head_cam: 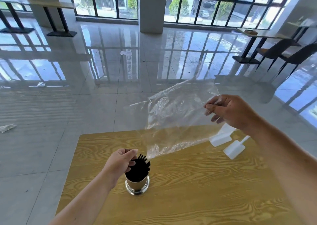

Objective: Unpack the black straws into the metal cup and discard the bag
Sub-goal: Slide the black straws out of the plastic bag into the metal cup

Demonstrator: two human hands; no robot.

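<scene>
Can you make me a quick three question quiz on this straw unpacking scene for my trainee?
1. True or false: the black straws stand in the metal cup.
2. Which hand holds the clear bag? A) left B) right
3. What do the left hand fingers touch?

Key
1. True.
2. B: the right hand pinches the bag's top end, lifted above the wooden table.
3. The straw tops.

cup [137,184] stands on the table [197,190], near its left side | straws [139,167] stand in the cup | left hand [120,162] on the straws | bag [173,115] up in the air, right of the cup, in the right hand [229,111] | two scoops [228,141] at the table's far right, behind the bag
</scene>
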